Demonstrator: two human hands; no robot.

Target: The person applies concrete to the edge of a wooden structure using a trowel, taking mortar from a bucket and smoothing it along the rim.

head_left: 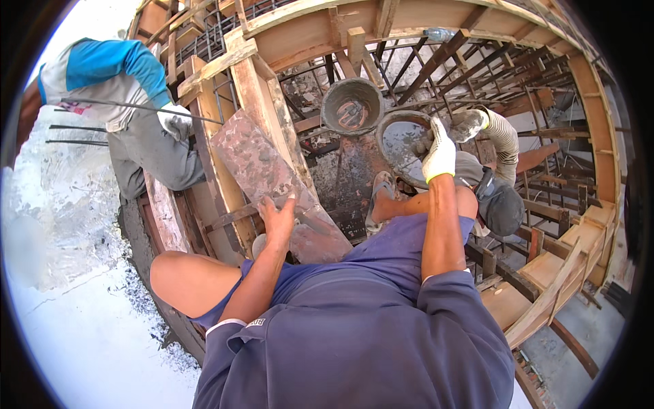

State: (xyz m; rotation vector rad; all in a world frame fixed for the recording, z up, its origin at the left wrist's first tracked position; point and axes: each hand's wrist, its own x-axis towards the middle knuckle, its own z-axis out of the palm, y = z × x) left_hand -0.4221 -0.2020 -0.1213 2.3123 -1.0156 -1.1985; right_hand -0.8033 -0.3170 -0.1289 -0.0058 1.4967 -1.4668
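My right hand (439, 155), in a white glove, is closed at the right rim of a round black bucket (385, 155). Grey wet material sits inside, and a dark lump shows by my fingers. Just right of it is a co-worker's cement-stained gloved hand (467, 125), whose grip I cannot make out. My bare left hand (277, 219) rests over a long reddish, cement-smeared board (255, 153), thumb and fingers apart. A narrow wooden strip (235, 217) runs up to its fingertips. A second round bucket (328, 109) stands farther off, with reddish-brown streaks inside.
A co-worker in a dark cap (503, 208) is low at my right. Another person in a blue-sleeved shirt (126, 65) crouches at the left, beside thin steel bars (78, 143). Curved wooden formwork (300, 37) and crossing rods surround the pit. Wet mortar (146, 252) edges the pale slab.
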